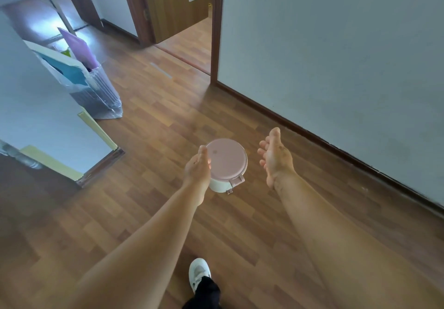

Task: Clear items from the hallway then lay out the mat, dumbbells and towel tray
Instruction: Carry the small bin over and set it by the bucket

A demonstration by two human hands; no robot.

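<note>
The wooden floor (149,126) of the hallway runs ahead to an open doorway, with a clear plastic bag (96,92) of coloured sheets leaning on the left wall. In mid-floor a small bin (228,164) with a pink lid stands upright, its pedal turned toward the person. It sits between two outstretched arms. The left hand (198,166) is nearer, fingers straight, overlapping the bin's left side; I cannot tell if it touches. The right hand (276,157) hangs spread, palm inward, apart on the right. Closing in from both sides looks right.
</note>
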